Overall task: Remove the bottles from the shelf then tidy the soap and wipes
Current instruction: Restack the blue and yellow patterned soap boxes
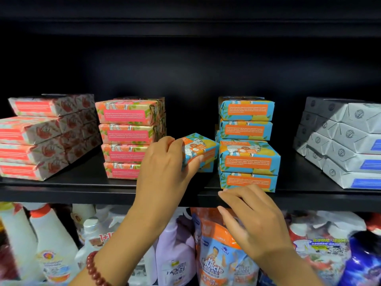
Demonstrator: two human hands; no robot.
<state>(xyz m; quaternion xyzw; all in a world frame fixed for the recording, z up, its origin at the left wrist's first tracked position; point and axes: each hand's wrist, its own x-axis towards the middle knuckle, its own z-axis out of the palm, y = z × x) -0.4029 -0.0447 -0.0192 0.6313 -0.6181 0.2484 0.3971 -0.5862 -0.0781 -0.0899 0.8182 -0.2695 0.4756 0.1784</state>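
Right hand (253, 223) loose at shelf (61, 191) edge, grip released, empty.
Left hand (165, 168) grip grasps blue-orange soap bar (203, 152), tilted, long axis left-right, beside blue stack (249, 159).

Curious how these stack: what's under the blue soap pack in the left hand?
Under the held soap pack, a sliver of another blue pack shows, on the black shelf. The left hand covers the rest.

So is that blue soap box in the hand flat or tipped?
Tipped. The left hand holds the blue soap box slanted, unlike the flat blue stack beside it.
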